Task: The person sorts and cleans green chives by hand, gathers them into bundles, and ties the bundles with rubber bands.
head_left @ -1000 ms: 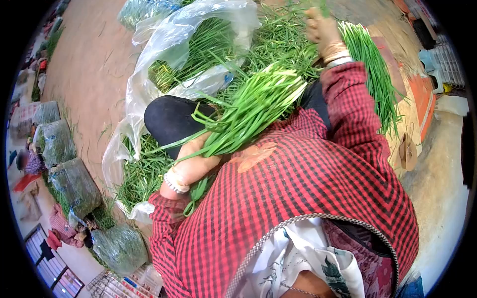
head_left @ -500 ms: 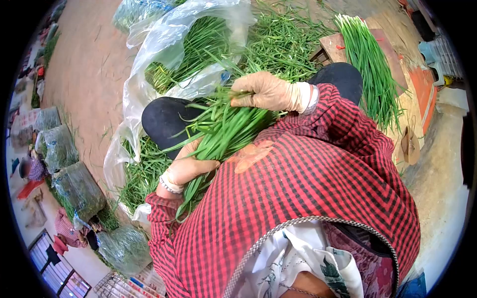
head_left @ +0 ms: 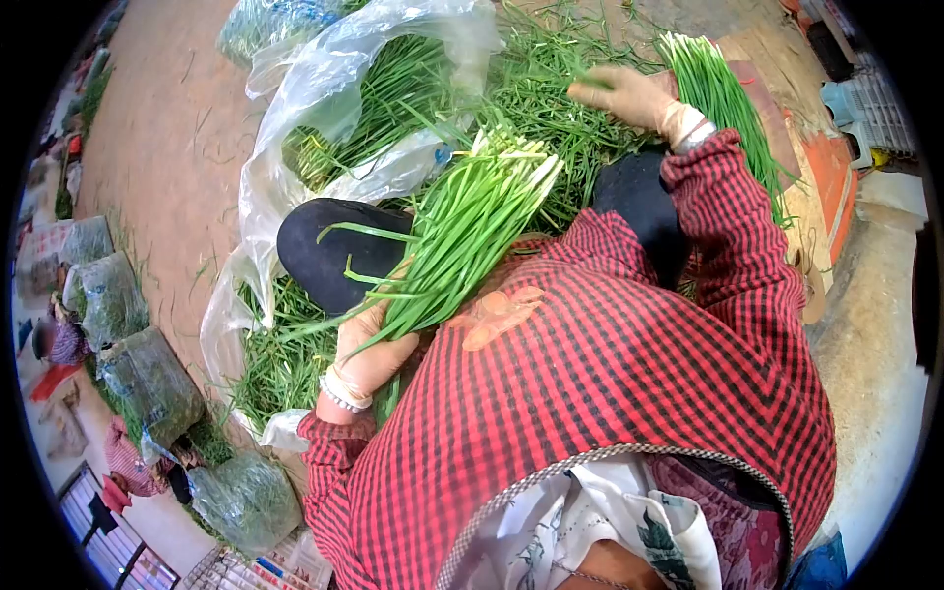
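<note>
My left hand (head_left: pixel 374 352), gloved, is wrapped round the leafy end of a bunch of green stalks (head_left: pixel 482 226), whose pale ends point up and right over my lap. Out to the upper right is my gloved right hand (head_left: pixel 629 98), over the loose greens (head_left: pixel 551 88). Its fingers are blurred, with a smear of green beside them, so I cannot make out whether it holds anything. Just right of that hand, a neat bunch with white ends (head_left: pixel 713 93) lies on a small board (head_left: pixel 767 118).
An open clear plastic bag (head_left: pixel 261 187) holds tied bundles (head_left: pixel 398 93) at the upper left. My knees (head_left: pixel 329 251) frame the loose greens. Wrapped bales (head_left: pixel 147 383) line the far left, with a person (head_left: pixel 128 457) beside them. A sandal (head_left: pixel 814 295) lies at the right.
My right hand went from above the board down to the bunch at my lap, then back out to the upper right. The held bunch now shows its pale ends again.
</note>
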The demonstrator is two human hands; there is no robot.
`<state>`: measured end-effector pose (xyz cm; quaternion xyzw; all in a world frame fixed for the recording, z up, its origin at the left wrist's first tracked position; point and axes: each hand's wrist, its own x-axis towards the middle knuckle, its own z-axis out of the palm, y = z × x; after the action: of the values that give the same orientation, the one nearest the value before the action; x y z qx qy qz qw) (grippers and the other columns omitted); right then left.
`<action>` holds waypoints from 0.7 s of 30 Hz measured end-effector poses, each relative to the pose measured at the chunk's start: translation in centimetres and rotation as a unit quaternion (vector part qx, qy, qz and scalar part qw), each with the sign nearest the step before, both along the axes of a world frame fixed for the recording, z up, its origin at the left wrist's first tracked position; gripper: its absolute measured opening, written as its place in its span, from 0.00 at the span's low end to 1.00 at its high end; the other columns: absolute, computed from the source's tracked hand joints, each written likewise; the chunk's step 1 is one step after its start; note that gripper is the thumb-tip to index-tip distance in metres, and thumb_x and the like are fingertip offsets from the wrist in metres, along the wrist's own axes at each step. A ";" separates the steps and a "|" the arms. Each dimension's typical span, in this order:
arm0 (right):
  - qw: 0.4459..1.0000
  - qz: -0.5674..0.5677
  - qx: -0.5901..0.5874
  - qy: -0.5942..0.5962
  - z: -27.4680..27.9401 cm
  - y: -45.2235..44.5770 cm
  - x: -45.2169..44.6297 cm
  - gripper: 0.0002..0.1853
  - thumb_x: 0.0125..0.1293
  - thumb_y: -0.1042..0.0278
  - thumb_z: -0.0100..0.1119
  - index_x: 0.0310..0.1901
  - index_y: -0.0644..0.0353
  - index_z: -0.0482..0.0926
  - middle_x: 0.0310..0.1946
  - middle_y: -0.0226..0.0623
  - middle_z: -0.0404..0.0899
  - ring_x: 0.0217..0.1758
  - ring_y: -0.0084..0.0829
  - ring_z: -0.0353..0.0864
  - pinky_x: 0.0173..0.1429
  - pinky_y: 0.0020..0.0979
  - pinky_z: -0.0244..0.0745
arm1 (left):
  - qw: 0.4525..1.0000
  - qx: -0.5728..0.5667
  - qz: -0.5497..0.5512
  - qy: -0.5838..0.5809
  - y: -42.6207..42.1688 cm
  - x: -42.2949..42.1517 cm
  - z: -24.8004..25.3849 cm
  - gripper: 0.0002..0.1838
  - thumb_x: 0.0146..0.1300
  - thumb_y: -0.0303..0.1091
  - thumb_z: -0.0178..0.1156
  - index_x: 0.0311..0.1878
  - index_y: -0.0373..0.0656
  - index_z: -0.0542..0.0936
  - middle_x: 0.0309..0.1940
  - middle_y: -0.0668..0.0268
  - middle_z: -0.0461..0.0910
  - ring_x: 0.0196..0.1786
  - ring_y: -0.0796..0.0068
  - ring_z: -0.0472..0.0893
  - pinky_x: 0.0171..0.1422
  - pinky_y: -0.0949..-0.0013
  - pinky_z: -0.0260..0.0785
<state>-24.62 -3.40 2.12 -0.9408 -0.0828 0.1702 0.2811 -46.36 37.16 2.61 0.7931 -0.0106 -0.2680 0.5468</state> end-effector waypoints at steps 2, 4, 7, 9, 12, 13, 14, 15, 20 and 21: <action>0.997 0.076 0.000 -0.024 0.2 1.3 -1.4 0.41 0.63 0.38 0.57 0.64 0.67 0.66 0.44 0.38 0.77 0.49 0.31 0.76 0.59 0.29 0.70 | 0.997 0.057 -0.019 -0.053 -1.0 0.7 1.8 0.29 0.51 0.18 0.59 0.60 0.38 0.74 0.52 0.63 0.81 0.52 0.76 0.79 0.59 0.73 0.68; 0.991 0.081 0.090 0.060 1.1 4.0 -1.9 0.50 0.58 0.28 0.54 0.64 0.73 0.64 0.58 0.55 0.73 0.63 0.46 0.71 0.67 0.36 0.65 | 0.984 0.095 -0.021 -0.152 -2.0 1.3 2.0 0.27 0.52 0.24 0.61 0.59 0.46 0.77 0.55 0.59 0.79 0.53 0.63 0.81 0.56 0.69 0.72; 0.988 0.148 -0.042 0.012 3.9 9.4 -4.7 0.33 0.63 0.37 0.53 0.56 0.61 0.73 0.40 0.51 0.81 0.44 0.50 0.81 0.50 0.42 0.75 | 0.946 0.170 -0.053 -0.271 -2.5 1.5 2.0 0.28 0.52 0.25 0.63 0.60 0.50 0.76 0.53 0.61 0.81 0.50 0.63 0.83 0.52 0.67 0.75; 0.989 0.137 -0.007 -0.046 0.9 9.3 -4.7 0.26 0.65 0.42 0.51 0.52 0.57 0.75 0.37 0.50 0.81 0.42 0.51 0.81 0.48 0.43 0.75 | 0.936 0.219 -0.048 -0.273 -2.7 1.4 2.8 0.30 0.53 0.26 0.62 0.62 0.55 0.74 0.49 0.64 0.82 0.43 0.62 0.84 0.43 0.65 0.77; 0.987 0.097 0.041 -0.125 -1.8 8.5 -4.3 0.17 0.67 0.49 0.49 0.47 0.52 0.76 0.34 0.48 0.81 0.40 0.52 0.80 0.46 0.45 0.75 | 0.901 0.325 -0.077 -0.276 -1.7 0.8 1.6 0.28 0.52 0.26 0.63 0.59 0.53 0.75 0.47 0.60 0.82 0.43 0.58 0.83 0.42 0.64 0.76; 0.986 0.063 0.051 -0.148 -2.2 7.7 -3.9 0.15 0.68 0.51 0.48 0.45 0.51 0.77 0.34 0.47 0.81 0.40 0.52 0.80 0.45 0.45 0.75 | 0.902 0.326 -0.075 -0.273 -1.5 0.7 1.6 0.28 0.52 0.26 0.63 0.59 0.53 0.75 0.47 0.60 0.82 0.43 0.58 0.83 0.42 0.64 0.76; 0.986 0.033 0.038 -0.160 -2.7 6.2 -2.9 0.15 0.67 0.51 0.48 0.44 0.52 0.77 0.35 0.48 0.81 0.40 0.52 0.80 0.46 0.45 0.75 | 0.887 0.352 -0.090 -0.284 -1.4 0.6 1.8 0.28 0.54 0.26 0.62 0.60 0.55 0.75 0.46 0.61 0.82 0.42 0.59 0.83 0.41 0.65 0.76; 0.985 0.002 0.024 -0.172 -3.2 4.4 -1.6 0.15 0.67 0.52 0.49 0.43 0.53 0.78 0.35 0.48 0.81 0.41 0.52 0.80 0.46 0.45 0.74 | 0.871 0.378 -0.105 -0.295 -1.4 0.6 2.0 0.27 0.55 0.27 0.62 0.60 0.56 0.75 0.46 0.62 0.82 0.41 0.60 0.84 0.40 0.65 0.76; 0.989 0.066 -0.024 -0.131 0.1 3.8 -2.3 0.28 0.60 0.46 0.62 0.52 0.61 0.78 0.36 0.38 0.79 0.38 0.33 0.79 0.44 0.32 0.74 | 0.988 0.050 0.043 -0.141 -1.5 0.6 0.5 0.23 0.58 0.27 0.61 0.59 0.36 0.73 0.54 0.54 0.78 0.49 0.63 0.82 0.51 0.68 0.75; 0.990 0.093 0.037 -0.102 1.9 5.6 -2.9 0.30 0.58 0.44 0.63 0.54 0.61 0.78 0.35 0.36 0.79 0.38 0.30 0.78 0.43 0.31 0.74 | 0.988 -0.058 0.101 -0.103 -1.5 0.5 -0.2 0.22 0.59 0.27 0.60 0.57 0.33 0.73 0.54 0.53 0.78 0.49 0.64 0.81 0.51 0.69 0.74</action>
<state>-27.56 2.24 4.02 -0.9306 -0.2046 0.0952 0.2883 -45.83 35.64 2.43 0.7801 -0.0024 -0.1277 0.6125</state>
